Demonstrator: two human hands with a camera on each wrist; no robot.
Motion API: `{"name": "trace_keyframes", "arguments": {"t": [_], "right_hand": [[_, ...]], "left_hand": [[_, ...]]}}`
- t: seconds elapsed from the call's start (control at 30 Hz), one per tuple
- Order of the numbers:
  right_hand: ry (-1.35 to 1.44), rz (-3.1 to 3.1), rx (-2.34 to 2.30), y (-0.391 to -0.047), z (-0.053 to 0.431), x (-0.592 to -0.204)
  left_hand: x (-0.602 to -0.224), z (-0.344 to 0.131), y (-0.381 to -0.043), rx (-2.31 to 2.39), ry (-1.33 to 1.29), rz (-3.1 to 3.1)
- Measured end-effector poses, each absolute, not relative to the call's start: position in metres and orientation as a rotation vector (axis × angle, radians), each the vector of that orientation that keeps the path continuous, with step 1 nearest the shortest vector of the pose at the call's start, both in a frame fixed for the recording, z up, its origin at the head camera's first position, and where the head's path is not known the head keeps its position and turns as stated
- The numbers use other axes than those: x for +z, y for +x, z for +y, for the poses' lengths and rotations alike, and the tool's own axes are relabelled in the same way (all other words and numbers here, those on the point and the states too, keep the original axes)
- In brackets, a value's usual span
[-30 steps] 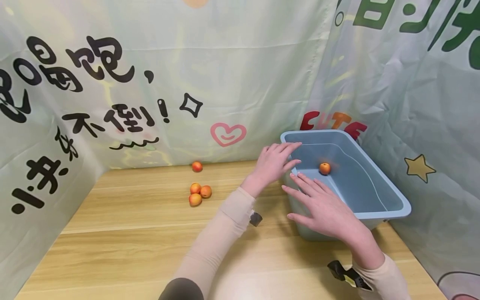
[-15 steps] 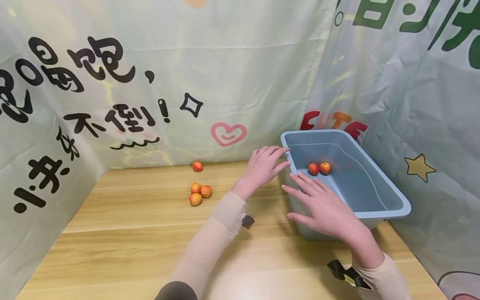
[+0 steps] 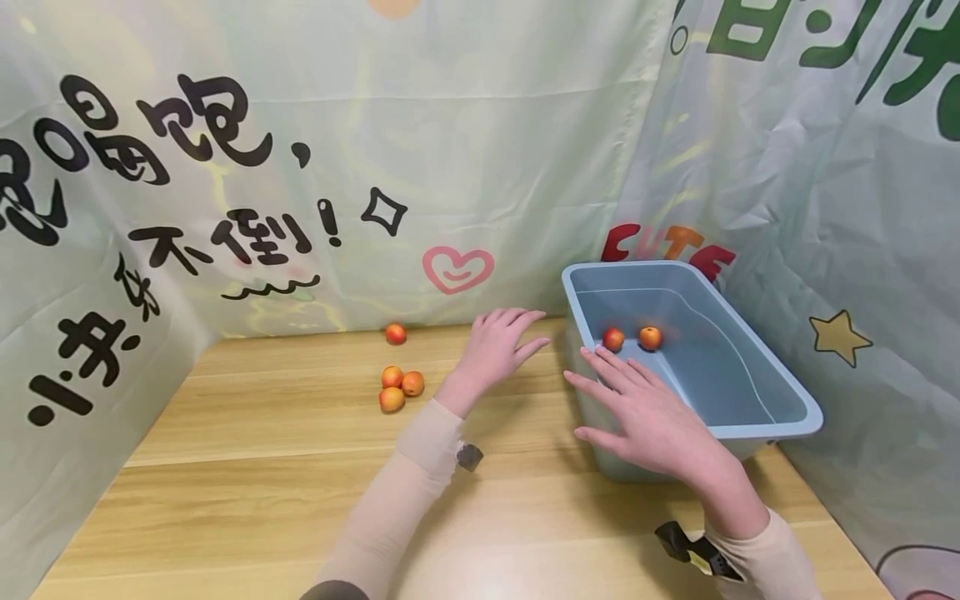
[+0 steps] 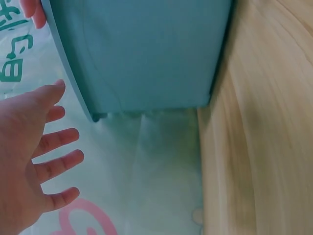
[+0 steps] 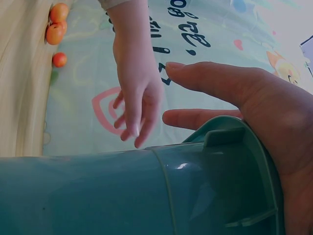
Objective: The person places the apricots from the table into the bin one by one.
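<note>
My left hand (image 3: 491, 348) is in the air above the table, left of the blue plastic bin (image 3: 772, 431). Its fingers are spread and it holds nothing; the left wrist view shows the bare palm (image 4: 19, 161) beside the bin wall (image 4: 142, 58). My right hand (image 3: 641, 412) lies at the bin's left rim with straight fingers, overlapping it in the head view. Inside the bin are a red round fruit (image 3: 612, 339) and an orange one (image 3: 650, 337), a little apart.
On the table (image 3: 262, 500), several small orange fruits (image 3: 391, 399) sit in a tight cluster left of my left hand. Behind them a single red-orange fruit (image 3: 396, 333) lies by the printed back cloth (image 3: 525, 167). Another cloth (image 3: 885, 250) hangs right of the bin.
The red fruit has appeared in the bin and rolled left, away from the orange one. My left hand has moved left from over the bin's rim. My right hand has stayed put.
</note>
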State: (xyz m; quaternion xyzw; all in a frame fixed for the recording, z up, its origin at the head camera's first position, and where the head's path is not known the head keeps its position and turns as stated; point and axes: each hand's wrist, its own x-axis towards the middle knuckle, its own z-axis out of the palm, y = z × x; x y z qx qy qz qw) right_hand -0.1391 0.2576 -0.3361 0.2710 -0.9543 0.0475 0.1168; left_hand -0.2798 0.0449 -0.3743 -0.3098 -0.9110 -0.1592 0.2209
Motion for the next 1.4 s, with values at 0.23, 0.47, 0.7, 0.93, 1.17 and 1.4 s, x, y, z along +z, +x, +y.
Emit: {"name": "trace_keyframes", "arguments": {"t": [0.23, 0.47, 0.7, 0.93, 1.17, 1.4], "right_hand": [[0.790, -2.804, 0.149, -0.139, 0.257, -0.336], [0.786, -2.807, 0.153, -0.139, 0.258, -0.336], [0.791, -2.783, 0.152, -0.139, 0.258, -0.336], [0.797, -2.809, 0.154, -0.139, 0.257, -0.335], [0.789, -2.803, 0.155, -0.139, 0.257, -0.336], [0.800, -2.796, 0.151, -0.139, 0.257, -0.336]], "left_hand": [[-0.381, 0.021, -0.281, -0.415, -0.829, -2.553], [-0.388, -0.010, -0.282, -0.352, -0.827, -2.606], [-0.397, -0.041, -0.281, -0.259, -0.838, -2.631], [-0.409, -0.067, -0.276, -0.153, -0.839, -2.713], [-0.418, -0.088, -0.272, -0.078, -0.822, -2.789], [-0.419, -0.100, -0.269, -0.004, -0.800, -2.876]]}}
